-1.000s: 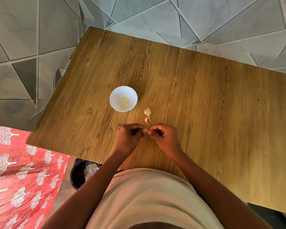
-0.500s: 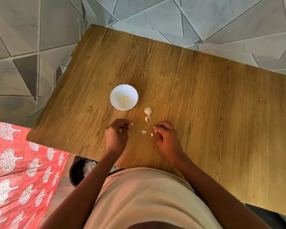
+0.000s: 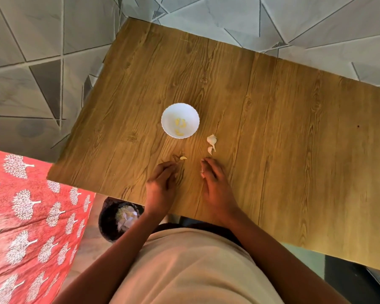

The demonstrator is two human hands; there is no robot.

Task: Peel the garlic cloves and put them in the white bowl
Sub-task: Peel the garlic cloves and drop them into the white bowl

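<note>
The white bowl (image 3: pixel 192 113) stands on the wooden table (image 3: pixel 272 139) and holds a few peeled yellow cloves (image 3: pixel 180 126). Right of it lie two unpeeled garlic cloves (image 3: pixel 212 140), one larger than the other. My left hand (image 3: pixel 162 183) pinches a peeled garlic clove (image 3: pixel 183 158) at its fingertips, just below the bowl. My right hand (image 3: pixel 214 185) lies with curled fingers over the garlic skin scraps (image 3: pixel 202 173). One white scrap shows by its thumb, just below the unpeeled cloves.
A dark bin (image 3: pixel 110 222) with white garlic skins inside stands on the floor under the table's near edge, beside my left forearm. A red patterned cloth (image 3: pixel 31 216) fills the lower left. Grey tiled floor surrounds the table.
My hands parted, the left keeping the peeled clove and moving left toward the bowl. Skin scraps dropped on the table, and my right hand then moved over them.
</note>
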